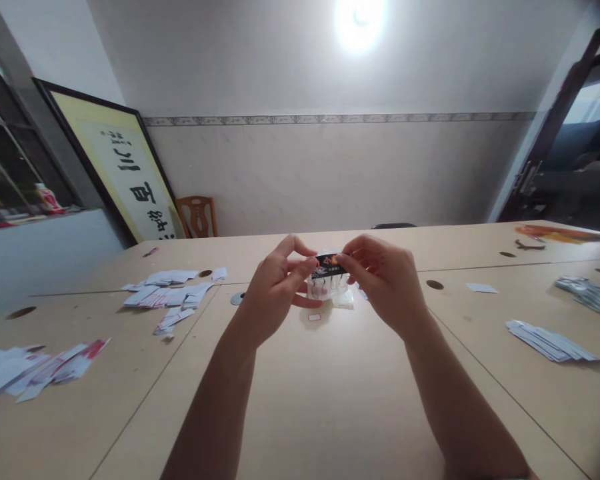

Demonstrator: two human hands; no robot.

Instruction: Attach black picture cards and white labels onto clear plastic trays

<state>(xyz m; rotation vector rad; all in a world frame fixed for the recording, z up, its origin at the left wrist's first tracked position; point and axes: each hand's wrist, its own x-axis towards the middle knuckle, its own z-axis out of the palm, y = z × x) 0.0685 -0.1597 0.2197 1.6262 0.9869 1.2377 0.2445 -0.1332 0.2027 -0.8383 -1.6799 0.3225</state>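
Observation:
Over the middle of the table, both hands grip a small clear plastic packet [325, 288] by the black printed label [329, 267] across its top. Thin dark curved shapes show inside the clear part; too small to name for sure. My left hand [275, 287] pinches the label's left end between thumb and fingers, its lower fingers spread beside the packet. At the right end, the thumb and fingers of my right hand [385, 280] are closed on the label. Behind and below lies another clear packet [344, 301], partly hidden. A small red-edged white slip [315, 317] rests closer to me.
Loose piles of white paper slips [167, 293] and more papers [70, 367] lie on the left. To the right are a fanned stack of slips [550, 341], stacked packets [587, 293] and a single white card [481, 288]. The table [340, 400] has round cable holes [434, 285].

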